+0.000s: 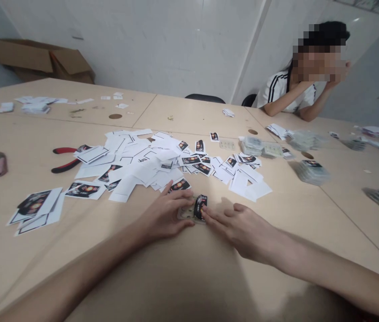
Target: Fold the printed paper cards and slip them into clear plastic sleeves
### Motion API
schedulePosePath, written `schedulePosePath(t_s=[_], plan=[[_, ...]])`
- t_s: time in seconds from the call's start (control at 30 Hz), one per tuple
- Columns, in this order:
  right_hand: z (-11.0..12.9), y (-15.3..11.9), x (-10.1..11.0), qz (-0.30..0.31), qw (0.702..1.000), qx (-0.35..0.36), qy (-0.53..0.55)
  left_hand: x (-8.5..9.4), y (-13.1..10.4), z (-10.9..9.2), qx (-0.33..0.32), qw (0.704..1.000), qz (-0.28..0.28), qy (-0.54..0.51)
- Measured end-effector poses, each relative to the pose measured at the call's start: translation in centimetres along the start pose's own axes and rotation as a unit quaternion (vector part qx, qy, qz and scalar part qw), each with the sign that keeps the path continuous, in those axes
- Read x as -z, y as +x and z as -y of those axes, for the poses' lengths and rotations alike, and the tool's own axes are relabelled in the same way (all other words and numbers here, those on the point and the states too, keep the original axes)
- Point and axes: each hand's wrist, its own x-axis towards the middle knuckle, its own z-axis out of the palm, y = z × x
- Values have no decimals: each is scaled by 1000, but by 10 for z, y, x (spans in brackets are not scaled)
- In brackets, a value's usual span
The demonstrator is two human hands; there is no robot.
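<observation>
A small clear plastic case lies flat on the table in front of me, with a black printed card on its right part. My left hand grips the case from the left, thumb at the near edge and fingers at the far edge. The fingers of my right hand are stretched out, their tips pressing on the card's right side. Just beyond the case lies a wide heap of white papers and printed cards.
Red-handled pliers lie left of the heap. Stacks of clear cases stand to the right. A person leans on the table at the far right. A cardboard box is behind the table.
</observation>
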Motion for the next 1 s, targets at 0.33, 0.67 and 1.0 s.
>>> schedulePosePath(t_s=[0.33,0.67,1.0], plan=[[5,-2,4,15,1000,6,-6,0,1,-3,-17,1000,-3,-9],[-5,-9,16,35,988,12,151,-1,1,-1,-32,999,-21,-17],[-39,-10,28,82,962,25,260,4,4,-7,-53,996,22,66]])
